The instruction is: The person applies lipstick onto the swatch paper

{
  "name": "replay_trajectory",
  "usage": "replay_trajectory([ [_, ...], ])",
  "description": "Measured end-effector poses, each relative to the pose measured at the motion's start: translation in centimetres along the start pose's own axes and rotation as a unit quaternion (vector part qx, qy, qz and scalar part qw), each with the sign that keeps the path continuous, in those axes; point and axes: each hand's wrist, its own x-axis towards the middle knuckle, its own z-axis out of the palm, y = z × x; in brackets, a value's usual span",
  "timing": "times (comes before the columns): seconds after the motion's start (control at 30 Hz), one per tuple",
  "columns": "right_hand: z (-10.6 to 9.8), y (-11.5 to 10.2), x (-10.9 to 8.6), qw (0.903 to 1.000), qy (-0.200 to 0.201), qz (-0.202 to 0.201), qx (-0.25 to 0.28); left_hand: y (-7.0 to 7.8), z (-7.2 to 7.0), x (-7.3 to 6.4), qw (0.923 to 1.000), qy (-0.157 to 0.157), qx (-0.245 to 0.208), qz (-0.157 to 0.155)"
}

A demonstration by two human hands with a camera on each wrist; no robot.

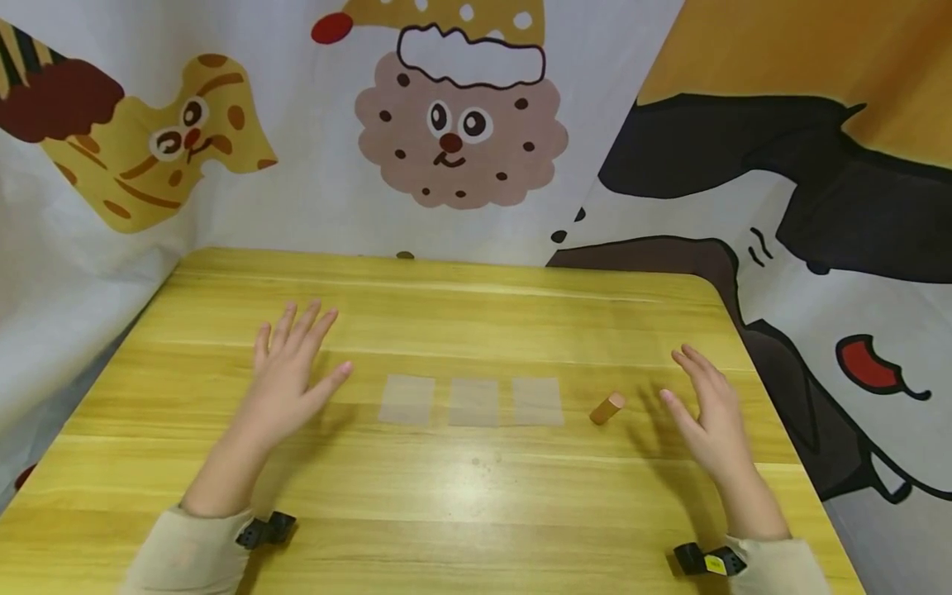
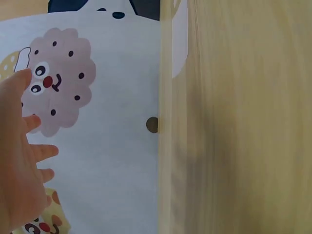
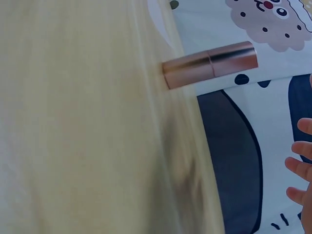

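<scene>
Head cam: copper tube [image 1: 606, 408] stands near, L of parted fingers [image 1: 698, 373] on R hand [image 1: 717, 424].

**Warm glare in the head view, duller tones in the wrist views**

The head view is bright and warm, with a whitish patch of glare on the lower middle of the desk [image 1: 476, 322], as from light overhead. Soft shadows fall on the wood inward of the left hand [image 1: 286, 392] and the right hand [image 1: 717, 426]. The printed cloth [image 1: 297, 215] behind is well lit, its outlines crisp. Both wrist views are dimmer and cooler; there the shadows spread with fuzzy edges and the wood grain looks smeared. In the right wrist view, the shiny cylinder [image 3: 209, 65] carries a dark reflected band.
</scene>
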Motion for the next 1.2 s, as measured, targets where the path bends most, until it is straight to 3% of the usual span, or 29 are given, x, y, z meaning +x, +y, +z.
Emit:
replay_trajectory([
  [0.37, 2.0, -0.4, -1.8, 0.9966, -0.016, 0.041, 0.069, 1.3, 2.5, 0.1, 0.9958, 0.038, -0.079, 0.027],
  [0.7, 3.8, -0.5, -3.0, 0.9952, -0.018, 0.026, 0.093, 3.1, 3.8, 0.5, 0.9884, 0.064, -0.126, 0.057],
  [0.9, 4.8, -0.9, -3.4, 0.9902, -0.027, 0.077, 0.113, 4.1, 4.3, 0.8, 0.9790, 0.076, -0.177, 0.067],
  [1.2, 5.9, -1.1, -3.8, 0.9829, -0.043, 0.144, 0.107, 6.0, 5.3, 1.5, 0.9698, 0.054, -0.228, 0.067],
])
